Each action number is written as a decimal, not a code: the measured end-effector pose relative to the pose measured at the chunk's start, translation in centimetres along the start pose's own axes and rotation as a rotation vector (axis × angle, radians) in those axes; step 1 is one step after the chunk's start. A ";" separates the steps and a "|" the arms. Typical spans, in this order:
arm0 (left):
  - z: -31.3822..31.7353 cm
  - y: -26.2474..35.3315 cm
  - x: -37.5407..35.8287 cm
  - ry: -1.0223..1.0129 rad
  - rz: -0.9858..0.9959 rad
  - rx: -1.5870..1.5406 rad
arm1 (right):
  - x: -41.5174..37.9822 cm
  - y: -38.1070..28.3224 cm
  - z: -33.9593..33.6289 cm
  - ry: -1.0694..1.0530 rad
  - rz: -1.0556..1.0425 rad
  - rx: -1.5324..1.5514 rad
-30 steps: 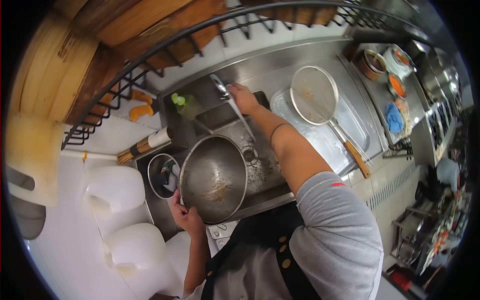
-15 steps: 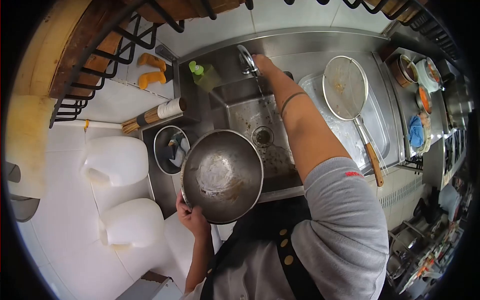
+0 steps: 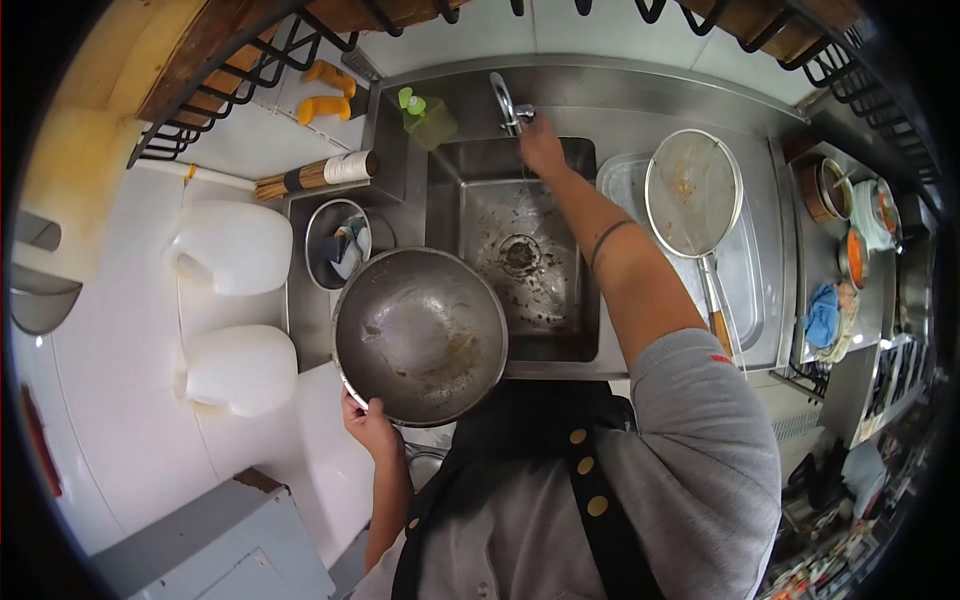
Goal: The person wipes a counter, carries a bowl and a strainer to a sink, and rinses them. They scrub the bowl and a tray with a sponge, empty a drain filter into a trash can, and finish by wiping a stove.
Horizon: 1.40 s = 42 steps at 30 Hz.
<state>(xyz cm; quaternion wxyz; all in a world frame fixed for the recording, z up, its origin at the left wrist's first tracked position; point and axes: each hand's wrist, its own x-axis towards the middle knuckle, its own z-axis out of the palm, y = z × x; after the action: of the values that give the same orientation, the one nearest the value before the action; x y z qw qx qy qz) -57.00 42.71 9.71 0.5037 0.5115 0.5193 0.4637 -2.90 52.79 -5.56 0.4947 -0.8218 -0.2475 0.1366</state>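
Observation:
My left hand (image 3: 374, 426) is closed on the lower left rim of a wide, round-bottomed steel wok (image 3: 420, 335). The wok's inside faces up, with brownish marks and a wet shine, and it overlaps the sink's left front corner. At the back of the sink, my right hand (image 3: 542, 150) is at the small handle of a curved metal faucet (image 3: 506, 104). Its fingers are partly hidden but look closed around that handle. Dark food bits lie around the drain (image 3: 519, 256) in the steel sink (image 3: 440, 190).
Right of the sink, a mesh strainer (image 3: 693, 190) lies on a metal tray (image 3: 752, 300). Leftward are a green pump bottle (image 3: 428, 120), a bamboo brush (image 3: 318, 175), a small metal pot (image 3: 322, 250) and two white jugs (image 3: 240, 370). A black wire rack (image 3: 250, 75) hangs above.
My view has shifted. The wok is farther left of the drain, still in my left hand. My right hand stays by the faucet; the water stream seen before is hard to make out now.

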 end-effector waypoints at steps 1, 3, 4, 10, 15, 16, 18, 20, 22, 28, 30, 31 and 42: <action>-0.4 -0.3 -0.7 0.039 -0.036 0.018 | -1.2 0.3 -0.5 -0.041 0.019 0.010; -1.0 -0.8 -2.2 0.097 -0.080 0.040 | -3.3 1.3 -1.1 -0.103 0.035 0.017; -1.2 -1.0 -2.9 0.114 -0.116 0.027 | -4.2 1.9 -1.2 -0.147 0.101 0.008; -0.9 -1.2 -6.8 0.229 -0.209 -0.048 | -9.0 4.2 -2.2 -0.364 0.193 -0.110; -1.7 -3.0 -8.1 0.324 -0.239 -0.080 | -13.8 6.3 -1.2 -0.538 0.085 -0.444; -2.2 -3.4 -8.1 0.327 -0.246 -0.068 | -14.7 7.5 -0.6 -0.573 0.014 -0.524; -2.9 -4.0 -8.0 0.329 -0.253 -0.055 | -16.6 9.7 0.5 -0.606 -0.057 -0.604; -3.4 -4.2 -8.0 0.340 -0.252 -0.065 | -18.3 11.1 1.8 -0.661 -0.012 -0.722; -3.8 -4.2 -7.8 0.340 -0.260 -0.044 | -20.0 13.2 3.6 -0.627 -0.055 -0.695; -4.0 -3.0 -7.3 0.294 -0.325 -0.020 | -21.8 16.0 8.0 -0.442 -0.156 -0.719; -4.6 -3.2 -7.3 0.258 -0.348 -0.005 | -21.6 13.9 7.6 -0.465 -0.244 -0.697; -4.9 -3.2 -7.2 0.255 -0.352 0.000 | -21.6 14.1 8.0 -0.467 -0.237 -0.697; -5.4 -2.4 -6.4 0.160 -0.386 0.001 | -22.8 15.6 11.0 -0.602 -0.195 -0.740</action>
<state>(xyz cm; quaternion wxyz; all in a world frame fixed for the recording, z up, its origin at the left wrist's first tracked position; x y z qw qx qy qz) -62.78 36.37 7.94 0.5397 0.3644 0.6464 0.3976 -22.97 42.56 -24.92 0.0863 -0.8394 -0.4875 0.2243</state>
